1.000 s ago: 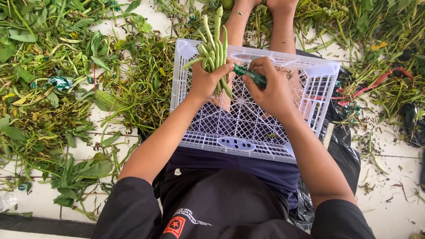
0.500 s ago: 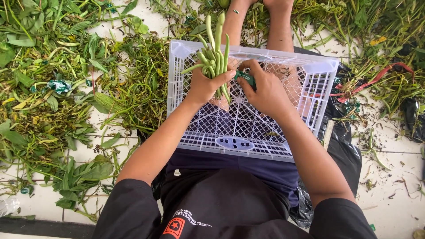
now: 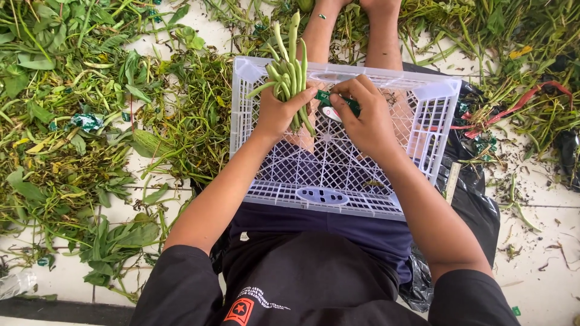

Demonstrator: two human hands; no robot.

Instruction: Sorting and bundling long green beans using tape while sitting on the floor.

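We see a white plastic crate (image 3: 338, 181) lying across the person's lap, its lattice bottom bare, and we take it as our landmark; above its far half the left hand (image 3: 279, 113) has its fingers wrapped tight around a bundle of green beans (image 3: 289, 66), held upright so that the tips rise past the crate's far rim; just right of the bundle, the right hand (image 3: 365, 118) pinches a strip of green tape (image 3: 335, 99) between thumb and forefinger, the fingers narrow and closed on it, the strip's near end reaching toward the bean stems; whether the tape already touches the bundle we cannot tell; beyond the crate's far rim the person's two bare legs (image 3: 380, 36) stretch over the tiled floor (image 3: 544, 284); left of the crate and beyond it the floor is strewn with green leaves and stalks (image 3: 78, 121); right of the crate a black plastic sheet (image 3: 477, 205) lies crumpled, with red string (image 3: 525, 99) amid the litter further right.
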